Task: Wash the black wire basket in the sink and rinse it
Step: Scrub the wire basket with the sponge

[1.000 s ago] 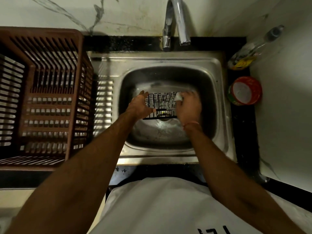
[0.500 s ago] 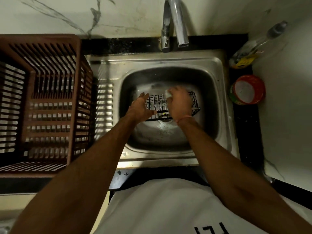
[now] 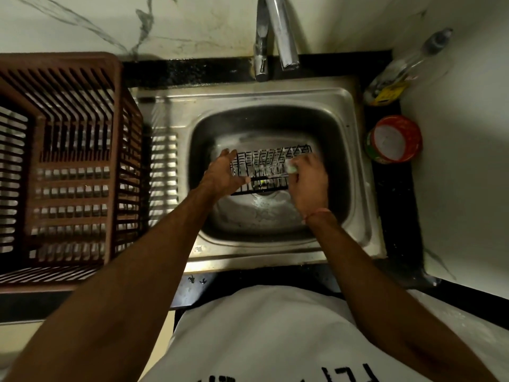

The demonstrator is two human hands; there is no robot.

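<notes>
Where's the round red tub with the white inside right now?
In the head view, the round red tub stands on the black counter at the right of the steel sink, just in front of the clear bottle lying in the corner.

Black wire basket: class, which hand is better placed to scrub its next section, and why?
Right. The right hand already holds the scrubber against the black wire basket in the sink, while the left hand grips and steadies its left end.

open sink basin (image 3: 334, 161) around basket (image 3: 264, 161); tap (image 3: 283, 37) overhead
</notes>
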